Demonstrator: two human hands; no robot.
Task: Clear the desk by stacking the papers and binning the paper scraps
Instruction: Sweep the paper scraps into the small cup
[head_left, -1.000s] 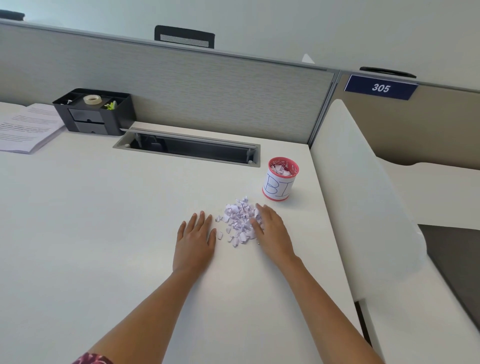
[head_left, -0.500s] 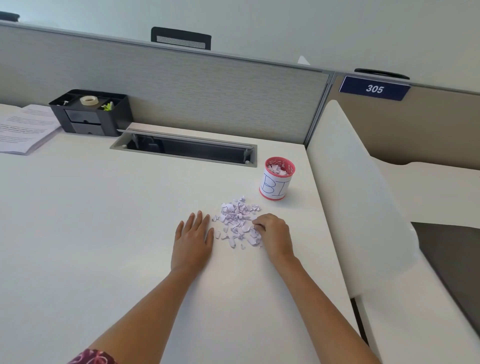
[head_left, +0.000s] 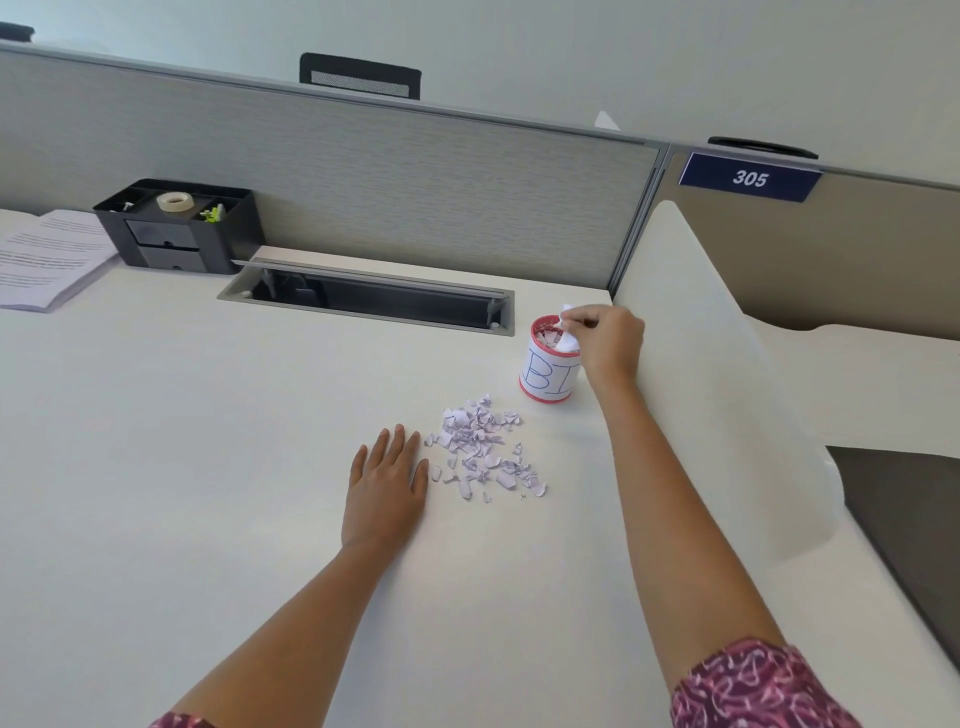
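One black organiser (head_left: 176, 228) stands beside the papers (head_left: 47, 260), far from the bin (head_left: 548, 376).

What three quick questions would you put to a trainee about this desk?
1. True or false: the left hand lies flat on the desk beside the pile of scraps.
2. What does the right hand pinch above the bin? A) scraps B) a tape roll C) a full printed sheet
3. Fill in: the blue sign on the partition reads ___.

Key: 1 true; 2 A; 3 305.
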